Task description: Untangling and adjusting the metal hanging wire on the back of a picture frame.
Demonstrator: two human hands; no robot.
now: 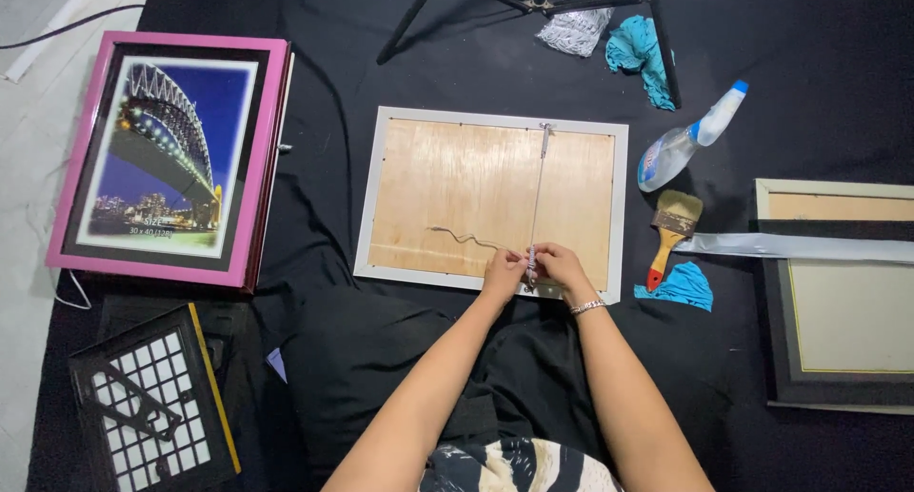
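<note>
- The white picture frame (381, 192) lay face down on the black cloth (762, 35); its plywood backing looked stiff, light and smooth.
- A thin wire (536, 202) ran across the backing, springy and kinked.
- Left hand (502, 271) and right hand (557, 266) had their fingers pinched on the wire's lower end at the frame's near edge.
- Gripping the rim would probably suit lifting.

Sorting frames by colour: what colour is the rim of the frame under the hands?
White, around a bare light-wood backing; the frame shows best in the head view.
</note>
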